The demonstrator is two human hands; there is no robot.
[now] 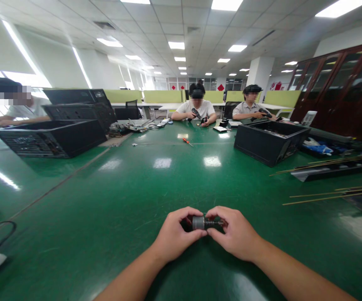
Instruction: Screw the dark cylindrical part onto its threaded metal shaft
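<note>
Low in the middle of the head view, both hands meet around a small grey metal cylinder with a thin, ridged shaft [198, 223]. It lies sideways, the thick cylinder at left and the shaft pointing right. My left hand [177, 234] closes its thumb and fingers round the thick end, partly hiding it. On the other side, my right hand [234, 234] pinches the shaft end, whose tip is covered by the fingers. Its exact kind cannot be made out. Both hands are just above or on the green tabletop [121, 209]; I cannot tell which.
Black computer cases [52, 138] stand at left, another open case [270, 140] at right. A red-handled screwdriver [186, 141] lies mid-table. Thin brass-coloured rods [325, 194] and dark metal channels reach in from the right. A cable [8, 225] curls at left. Several co-workers sit around.
</note>
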